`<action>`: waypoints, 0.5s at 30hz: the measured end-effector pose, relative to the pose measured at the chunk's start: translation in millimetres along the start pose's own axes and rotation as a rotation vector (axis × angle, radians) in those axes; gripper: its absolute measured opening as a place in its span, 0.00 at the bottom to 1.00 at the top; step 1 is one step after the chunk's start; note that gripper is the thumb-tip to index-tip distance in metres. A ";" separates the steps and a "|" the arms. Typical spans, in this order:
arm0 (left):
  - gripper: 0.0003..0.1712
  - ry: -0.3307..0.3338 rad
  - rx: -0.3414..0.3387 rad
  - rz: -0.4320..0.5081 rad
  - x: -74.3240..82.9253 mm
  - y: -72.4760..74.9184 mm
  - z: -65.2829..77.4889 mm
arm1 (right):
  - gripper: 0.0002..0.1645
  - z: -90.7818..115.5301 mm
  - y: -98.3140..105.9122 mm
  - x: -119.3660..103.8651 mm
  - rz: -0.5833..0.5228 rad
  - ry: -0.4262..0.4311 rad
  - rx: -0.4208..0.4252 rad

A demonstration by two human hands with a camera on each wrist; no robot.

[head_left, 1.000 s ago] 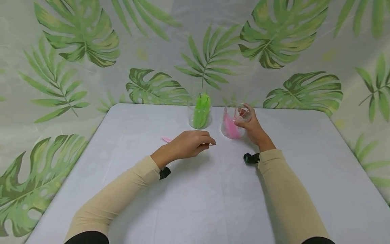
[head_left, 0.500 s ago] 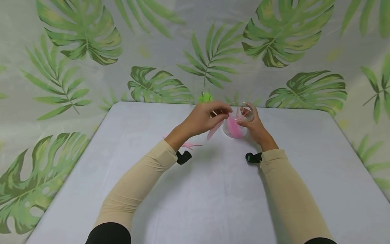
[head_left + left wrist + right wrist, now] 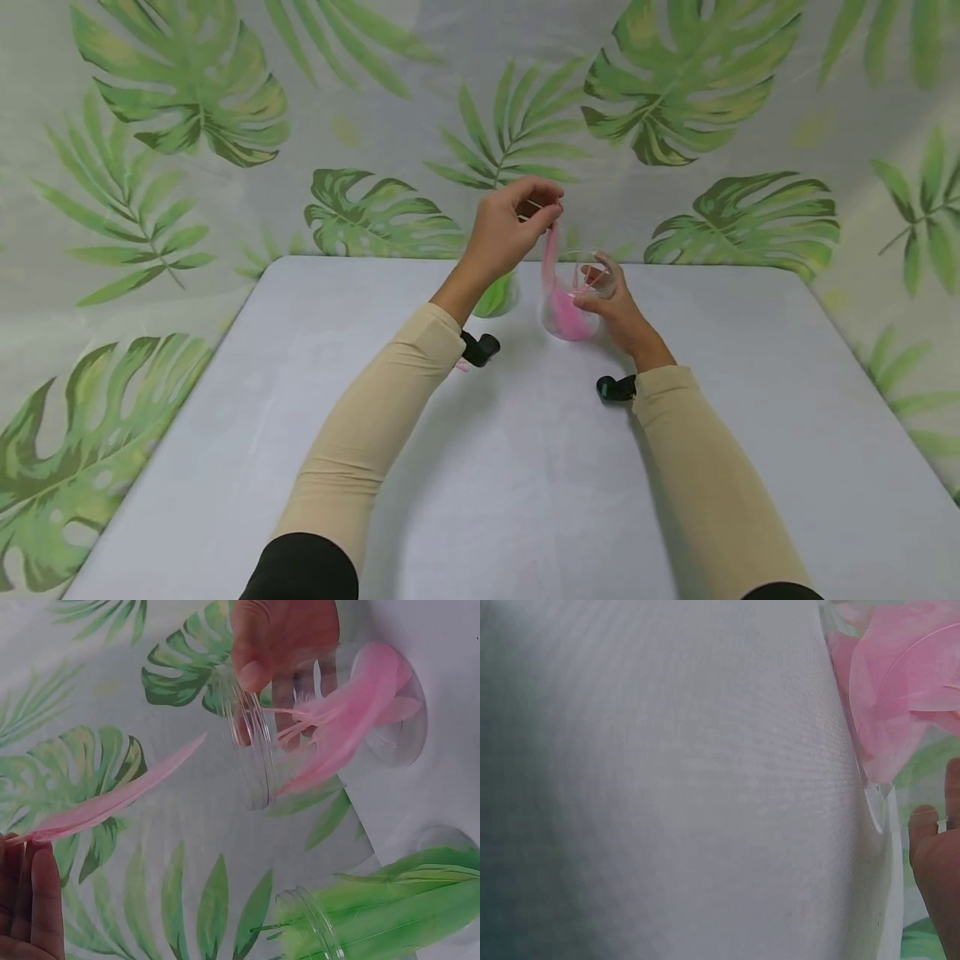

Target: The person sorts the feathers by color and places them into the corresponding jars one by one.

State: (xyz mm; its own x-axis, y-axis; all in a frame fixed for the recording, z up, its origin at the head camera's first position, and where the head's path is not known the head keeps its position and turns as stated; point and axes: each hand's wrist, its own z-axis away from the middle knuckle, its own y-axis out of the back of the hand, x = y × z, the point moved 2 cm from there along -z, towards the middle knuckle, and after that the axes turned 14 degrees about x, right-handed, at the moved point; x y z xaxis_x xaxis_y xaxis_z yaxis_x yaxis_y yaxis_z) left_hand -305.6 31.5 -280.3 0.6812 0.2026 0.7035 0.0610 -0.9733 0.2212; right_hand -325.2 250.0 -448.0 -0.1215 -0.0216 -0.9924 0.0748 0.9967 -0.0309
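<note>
My left hand (image 3: 510, 229) pinches one pink feather (image 3: 116, 806) by its quill end. It is raised up and left of a clear glass jar (image 3: 255, 761). In the head view the feather hangs down, its tip by the jar's mouth; the left wrist view shows the tip apart from the rim. Several pink feathers (image 3: 360, 720) stand inside this jar, quills towards the mouth. My right hand (image 3: 626, 321) grips the jar from the right side, thumb in front and fingers behind. The right wrist view catches only part of that hand and the pink feathers through the glass.
A second glass jar (image 3: 326, 930) with green feathers (image 3: 409, 904) stands left of the first, partly hidden by my left forearm in the head view. Pink bits (image 3: 462, 365) lie on the white table (image 3: 480, 500) under the left wrist. A leaf-patterned cloth (image 3: 375, 83) hangs behind.
My left hand has moved from low over the table up and right, bringing a pink feather to above the jar's mouth. My right hand keeps its grip on the jar.
</note>
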 end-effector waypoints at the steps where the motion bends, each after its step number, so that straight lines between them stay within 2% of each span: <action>1: 0.11 -0.004 0.002 -0.007 0.0 -0.8 -1.0 | 0.55 -0.2 -0.5 -0.1 0.009 -0.007 0.000; 5: 0.10 0.000 0.028 -0.020 0.6 -5.4 -4.8 | 0.54 -1.3 -1.6 -1.7 0.052 -0.038 0.005; 9: 0.09 0.018 0.074 0.017 -5.1 -15.8 -8.9 | 0.53 -1.3 -1.0 -3.7 0.054 -0.052 0.017; 12: 0.09 0.075 0.078 0.045 -16.7 -26.4 -6.7 | 0.52 0.1 -1.1 -4.7 0.036 -0.052 0.021; 15: 0.09 0.165 0.060 0.061 -31.1 -35.9 0.4 | 0.52 1.1 -2.8 -4.9 0.027 -0.047 0.016</action>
State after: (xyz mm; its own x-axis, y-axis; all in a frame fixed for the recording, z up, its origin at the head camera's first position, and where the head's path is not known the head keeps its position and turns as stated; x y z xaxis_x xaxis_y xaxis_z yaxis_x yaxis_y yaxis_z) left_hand -328.8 60.1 -310.4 0.5567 0.1531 0.8165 0.0699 -0.9880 0.1375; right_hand -323.8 247.2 -443.2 -0.0722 0.0009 -0.9974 0.0928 0.9957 -0.0058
